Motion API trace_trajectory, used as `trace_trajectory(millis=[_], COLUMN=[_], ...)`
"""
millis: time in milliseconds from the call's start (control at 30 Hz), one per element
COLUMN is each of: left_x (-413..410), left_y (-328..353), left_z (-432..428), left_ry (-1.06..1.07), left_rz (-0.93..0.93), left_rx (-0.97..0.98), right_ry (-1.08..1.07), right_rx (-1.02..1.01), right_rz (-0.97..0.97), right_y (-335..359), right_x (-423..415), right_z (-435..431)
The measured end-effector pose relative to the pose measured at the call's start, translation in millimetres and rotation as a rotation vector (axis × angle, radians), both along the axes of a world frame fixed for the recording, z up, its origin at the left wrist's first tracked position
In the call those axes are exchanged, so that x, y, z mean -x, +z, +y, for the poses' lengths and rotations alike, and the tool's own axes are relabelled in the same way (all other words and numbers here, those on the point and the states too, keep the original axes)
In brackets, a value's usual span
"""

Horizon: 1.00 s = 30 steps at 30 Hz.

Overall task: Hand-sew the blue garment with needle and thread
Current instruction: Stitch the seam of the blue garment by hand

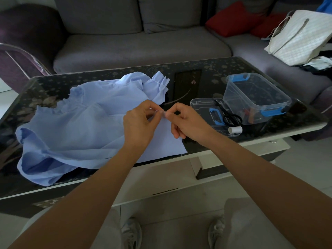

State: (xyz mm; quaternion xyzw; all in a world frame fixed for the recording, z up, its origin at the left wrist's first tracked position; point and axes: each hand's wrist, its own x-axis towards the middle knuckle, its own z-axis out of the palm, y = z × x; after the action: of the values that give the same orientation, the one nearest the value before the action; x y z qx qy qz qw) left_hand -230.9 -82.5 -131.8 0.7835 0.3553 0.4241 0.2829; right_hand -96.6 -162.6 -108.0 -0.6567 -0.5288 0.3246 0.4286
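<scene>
Blue garment [71, 126] seemingly pinched, left hand [138, 123], right hand [188, 121]

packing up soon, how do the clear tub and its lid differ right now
The tub stands deep and open-topped; the lid lies flat at its left in the view. The lid bears scissors, with a white spool at its near corner; what the tub holds is unclear. The tub has blue side latches, the lid one blue handle. Both are clear plastic on the table.
</scene>
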Motion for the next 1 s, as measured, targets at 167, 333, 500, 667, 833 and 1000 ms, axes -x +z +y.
trace_trajectory(millis=[167,333,500,667,833,1000], left_x=[0,-2,0,-1,2,-1], left_y=[3,0,2,-2,7,3], left_z=[2,-1,8,4,9,6], left_ry=[0.027,-0.050,-0.097,-0.167,-0.188,-0.272], left_rz=[-0.040,-0.010,-0.027,0.027,-0.025,0.089], left_rx=[0.080,0.071,0.080,0.106,0.134,0.158], right_ry=[-0.030,-0.024,-0.062,-0.044,-0.179,-0.143], right_rx=[0.037,-0.010,-0.051,-0.027,0.069,0.118], right_rz=[0.048,0.115,0.248,0.274,0.224,0.345], right_y=[2,0,3,2,7,3], right_x=[-3,-1,-1,1,-5,-4], right_z=[2,0,-1,-1,1,0])
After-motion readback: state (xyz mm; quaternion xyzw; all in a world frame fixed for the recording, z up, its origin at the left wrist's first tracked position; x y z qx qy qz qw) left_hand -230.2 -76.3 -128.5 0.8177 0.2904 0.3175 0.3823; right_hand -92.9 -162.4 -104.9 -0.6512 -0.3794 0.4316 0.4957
